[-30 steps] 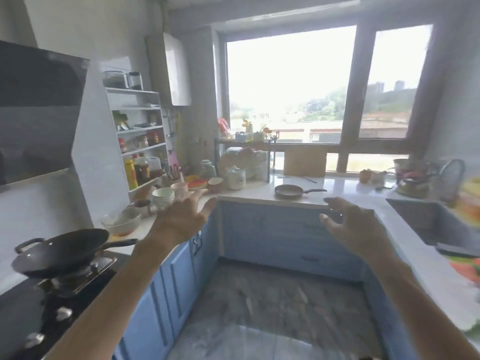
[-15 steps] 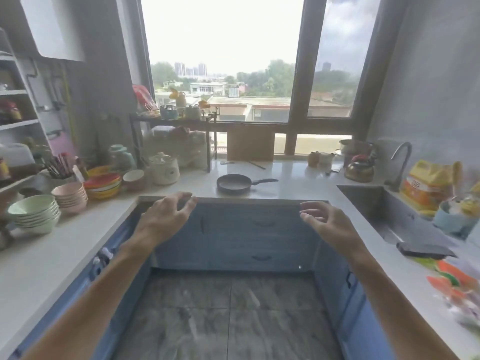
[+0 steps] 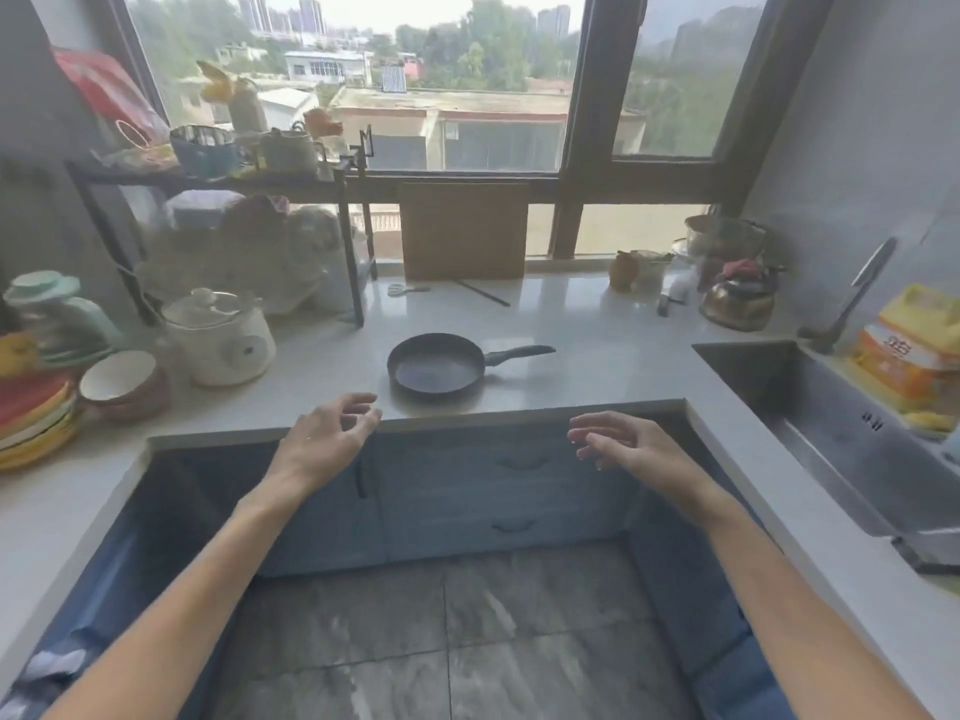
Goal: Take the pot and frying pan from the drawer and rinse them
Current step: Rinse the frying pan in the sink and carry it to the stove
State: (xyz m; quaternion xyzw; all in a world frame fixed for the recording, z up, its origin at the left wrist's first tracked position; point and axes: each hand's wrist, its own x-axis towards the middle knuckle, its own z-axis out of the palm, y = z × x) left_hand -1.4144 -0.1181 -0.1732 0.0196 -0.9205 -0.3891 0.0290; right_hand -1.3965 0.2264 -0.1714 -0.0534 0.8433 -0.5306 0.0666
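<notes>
A small dark frying pan (image 3: 436, 364) lies on the white counter (image 3: 597, 356) under the window, its handle pointing right. Below the counter edge are blue drawers (image 3: 511, 462) with dark curved handles, all closed. My left hand (image 3: 324, 441) hovers in front of the counter edge, just left of and below the pan, fingers loosely curled and holding nothing. My right hand (image 3: 621, 446) hangs in the air before the drawers, fingers relaxed and empty. The steel sink (image 3: 831, 423) with its tap (image 3: 857, 288) is set into the counter at the right. No pot from a drawer shows.
A white kettle (image 3: 221, 337), stacked bowls (image 3: 122, 384) and plates (image 3: 34, 415) crowd the left counter beside a black rack (image 3: 343, 236). A wooden board (image 3: 464, 231) leans on the window. A brass kettle (image 3: 737, 298) and yellow packets (image 3: 914, 356) flank the sink. Grey floor tiles lie below.
The view has swung right from the stove to the window counter and moved closer. Both hands have dropped lower, toward the counter edge and drawers, fingers more curled.
</notes>
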